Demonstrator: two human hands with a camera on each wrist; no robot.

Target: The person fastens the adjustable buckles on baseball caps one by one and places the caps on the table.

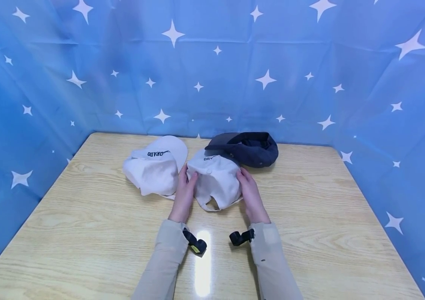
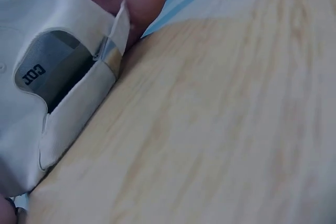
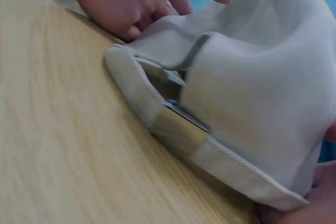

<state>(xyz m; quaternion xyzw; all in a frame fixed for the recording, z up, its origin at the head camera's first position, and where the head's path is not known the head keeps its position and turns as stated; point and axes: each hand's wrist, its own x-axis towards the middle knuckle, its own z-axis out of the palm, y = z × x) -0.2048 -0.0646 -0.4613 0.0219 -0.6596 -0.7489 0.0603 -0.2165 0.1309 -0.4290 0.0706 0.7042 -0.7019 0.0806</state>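
A white baseball cap (image 1: 216, 179) with dark lettering sits mid-table, its back opening and strap facing me. My left hand (image 1: 184, 195) grips its left side, thumb on the outside and fingers curled at the lower edge. Opposite, my right hand (image 1: 251, 195) holds the right side of the cap. From the right wrist, the strap (image 3: 181, 129) with its metal buckle shows close over the wood. In the left wrist view, printed letters (image 2: 34, 74) appear inside the cap through the opening.
Just left lies a second white cap (image 1: 156, 171) with its brim pointing away. Behind and to the right, a navy cap (image 1: 261, 156) rests with its inside showing, overlapping the held cap's front. Blue star-printed cloth (image 1: 227, 62) hangs along the back and sides of the wooden table (image 1: 328, 233).
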